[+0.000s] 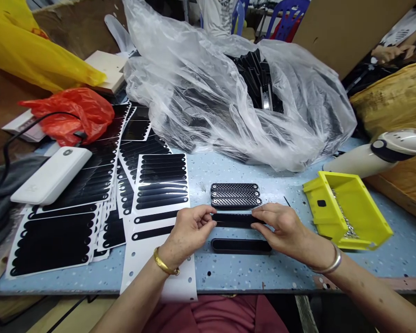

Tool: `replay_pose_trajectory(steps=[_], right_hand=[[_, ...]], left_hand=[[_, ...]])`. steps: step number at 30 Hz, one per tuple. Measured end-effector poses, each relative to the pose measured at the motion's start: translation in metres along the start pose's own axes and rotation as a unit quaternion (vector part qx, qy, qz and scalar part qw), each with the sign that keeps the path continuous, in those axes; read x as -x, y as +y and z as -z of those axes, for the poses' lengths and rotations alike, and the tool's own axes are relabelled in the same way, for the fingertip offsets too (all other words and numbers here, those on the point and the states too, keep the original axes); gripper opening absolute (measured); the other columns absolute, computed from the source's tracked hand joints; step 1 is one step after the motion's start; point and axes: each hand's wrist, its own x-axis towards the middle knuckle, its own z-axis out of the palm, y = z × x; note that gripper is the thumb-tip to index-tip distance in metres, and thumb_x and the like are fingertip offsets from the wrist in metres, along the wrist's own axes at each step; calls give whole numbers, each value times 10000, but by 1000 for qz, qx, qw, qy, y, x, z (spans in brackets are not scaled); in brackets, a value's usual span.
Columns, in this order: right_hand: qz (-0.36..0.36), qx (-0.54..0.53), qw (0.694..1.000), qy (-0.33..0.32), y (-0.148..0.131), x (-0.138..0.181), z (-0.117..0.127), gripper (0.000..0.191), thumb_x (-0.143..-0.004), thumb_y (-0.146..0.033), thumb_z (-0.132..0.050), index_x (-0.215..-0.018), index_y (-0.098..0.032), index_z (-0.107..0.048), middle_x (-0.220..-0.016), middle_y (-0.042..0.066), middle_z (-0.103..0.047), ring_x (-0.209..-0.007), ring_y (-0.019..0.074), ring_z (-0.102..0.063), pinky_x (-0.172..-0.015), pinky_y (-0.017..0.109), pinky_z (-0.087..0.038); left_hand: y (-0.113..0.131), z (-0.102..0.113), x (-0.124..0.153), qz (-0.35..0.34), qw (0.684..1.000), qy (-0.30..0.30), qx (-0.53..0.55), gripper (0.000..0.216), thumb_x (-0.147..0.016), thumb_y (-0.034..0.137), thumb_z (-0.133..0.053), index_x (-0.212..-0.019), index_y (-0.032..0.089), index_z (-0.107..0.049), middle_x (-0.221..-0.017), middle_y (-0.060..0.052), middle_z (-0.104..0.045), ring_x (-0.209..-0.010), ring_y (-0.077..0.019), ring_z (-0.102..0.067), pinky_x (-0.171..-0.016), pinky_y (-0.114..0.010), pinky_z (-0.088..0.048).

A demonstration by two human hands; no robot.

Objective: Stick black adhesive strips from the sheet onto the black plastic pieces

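While I'm steadying the black bar point(232, 221), nine-to-three o'clock, left grip point(190, 227) and right grip point(282, 227) are pinching its ends evenly.

No lettering or numbers can be read.

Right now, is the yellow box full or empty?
Neither: the yellow box is partly filled. Small silvery pieces lie inside along one side, with bare yellow showing beside them.

L hand point(189, 230) & R hand point(283, 227) hold blk piece point(233, 220) at ends, btwn textured bars point(234, 194) & blk bar point(241, 246).
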Motion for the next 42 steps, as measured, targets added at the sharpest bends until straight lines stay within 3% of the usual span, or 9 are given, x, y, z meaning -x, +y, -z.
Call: replay_pose_trajectory(steps=[25,32,42], right_hand=[[-23,49,998,-24,-3,-4,4,77,-827,-153,-636,-809,-157,-710,-776,77,-684,-755,198,-650,-700,302,-511],[-20,43,998,-31,-2,-3,3,85,-844,-154,-623,-836,-170,-705,-783,75,-685,-759,197,-645,-713,305,-500],[-18,44,997,-56,-1,-4,4,109,-869,-148,-592,-841,-160,-697,-777,75,-679,-779,203,-645,-737,319,-490]], left_hand=[[-2,1,-2,13,1000,-1,12,198,-729,216,-650,-908,156,-711,-636,10,-617,-529,-95,-563,-490,-195,-437],[3,4,-4,43,997,-15,54,201,-806,268,-578,-899,128,-689,-619,-25,-658,-517,-119,-619,-477,-202,-480],[7,5,-6,44,997,-29,52,211,-741,233,-627,-912,123,-683,-618,-5,-629,-530,-115,-611,-507,-212,-496]])
